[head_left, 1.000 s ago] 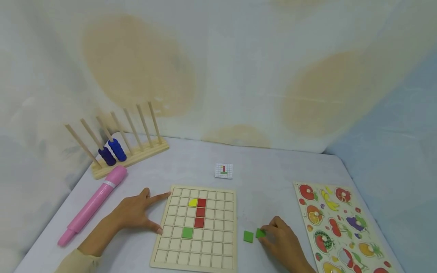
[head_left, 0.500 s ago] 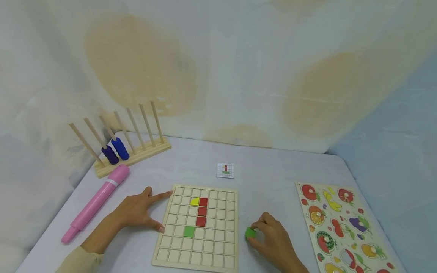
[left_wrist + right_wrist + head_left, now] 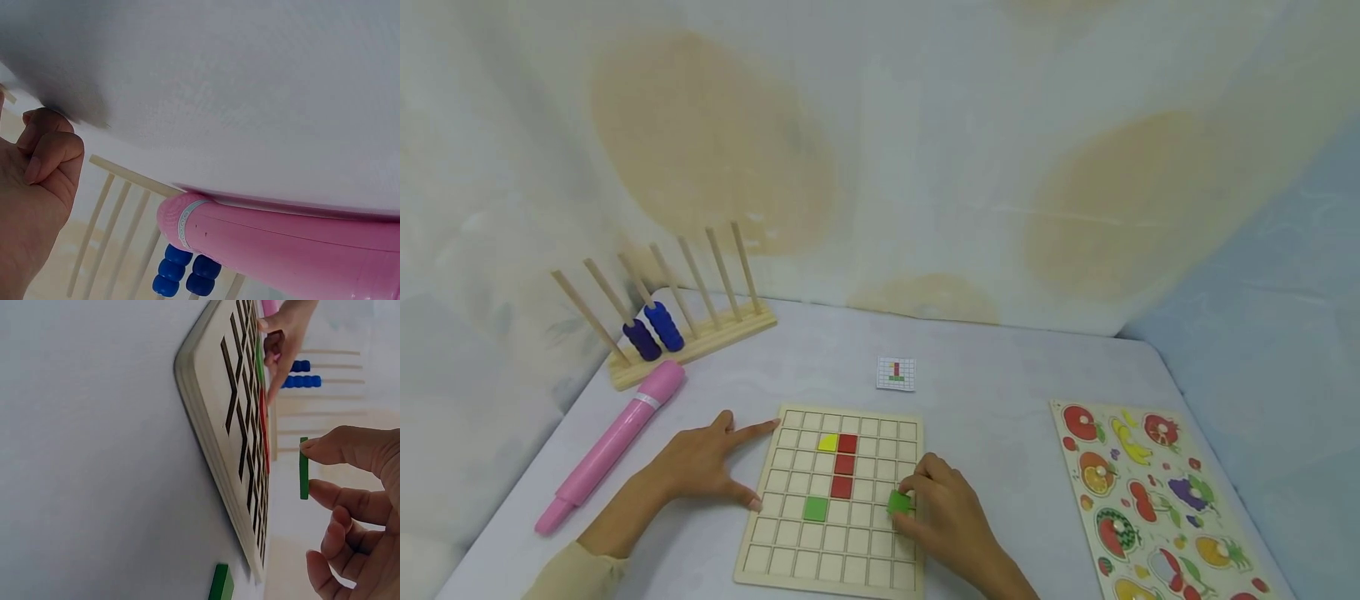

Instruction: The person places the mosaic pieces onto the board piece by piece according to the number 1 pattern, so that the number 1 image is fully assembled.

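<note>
A pale wooden grid board (image 3: 765, 557) lies on the table in the head view. It bears a yellow quarter-round tile (image 3: 827, 442), a column of red tiles (image 3: 844, 465) and a green tile (image 3: 816, 508). My right hand (image 3: 951, 512) pinches another green tile (image 3: 898, 502) by its edges between thumb and finger, raised over the board's right columns. My left hand (image 3: 703, 462) spreads thumb and index finger against the board's left edge, its other fingers curled. The right wrist view shows one more green tile (image 3: 221, 583) on the table, hidden behind my hand in the head view.
A small printed pattern card (image 3: 896, 374) lies behind the board. A wooden peg abacus (image 3: 700, 340) with blue beads stands back left, beside a pink tube-shaped thing (image 3: 613, 442). At right lies a fruit knob puzzle (image 3: 1150, 500).
My right hand has lifted a green tile from the table right of the board and carried it left over the board. My left hand has kept its place at the edge.
</note>
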Action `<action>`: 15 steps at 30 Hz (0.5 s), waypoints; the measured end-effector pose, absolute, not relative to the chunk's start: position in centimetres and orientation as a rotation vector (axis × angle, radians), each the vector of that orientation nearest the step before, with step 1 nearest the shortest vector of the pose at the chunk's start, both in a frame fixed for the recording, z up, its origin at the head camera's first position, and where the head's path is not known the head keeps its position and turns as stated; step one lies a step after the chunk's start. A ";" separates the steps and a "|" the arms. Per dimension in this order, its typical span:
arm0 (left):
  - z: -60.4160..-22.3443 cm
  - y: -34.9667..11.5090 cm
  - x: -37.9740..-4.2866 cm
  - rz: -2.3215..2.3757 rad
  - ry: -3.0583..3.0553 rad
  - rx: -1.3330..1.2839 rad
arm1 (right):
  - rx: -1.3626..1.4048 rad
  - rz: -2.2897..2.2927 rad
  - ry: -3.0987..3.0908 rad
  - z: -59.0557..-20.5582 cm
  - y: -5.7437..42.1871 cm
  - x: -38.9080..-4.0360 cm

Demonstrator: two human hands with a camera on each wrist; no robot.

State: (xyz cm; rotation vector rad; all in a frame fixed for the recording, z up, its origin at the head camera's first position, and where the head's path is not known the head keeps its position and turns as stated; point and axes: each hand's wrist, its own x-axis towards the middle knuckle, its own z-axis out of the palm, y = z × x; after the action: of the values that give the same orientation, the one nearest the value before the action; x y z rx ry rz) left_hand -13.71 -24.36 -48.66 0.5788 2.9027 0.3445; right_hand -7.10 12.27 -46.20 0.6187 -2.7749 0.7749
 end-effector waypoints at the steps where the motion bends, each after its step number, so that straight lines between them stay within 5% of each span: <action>1: -48.7 -24.4 -13.7 0.347 2.901 0.577 | 0.626 0.774 -2.782 -46.2 12.0 -7.2; 15: -48.9 -24.5 -13.8 0.358 2.894 0.568 | 0.811 0.696 -2.811 -47.1 7.9 -7.8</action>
State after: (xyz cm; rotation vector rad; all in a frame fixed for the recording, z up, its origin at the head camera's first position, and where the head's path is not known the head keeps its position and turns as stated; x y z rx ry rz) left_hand -13.78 -24.47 -48.95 0.5682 2.8942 0.3575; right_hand -7.85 7.88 -47.07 0.8106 -2.8111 0.6963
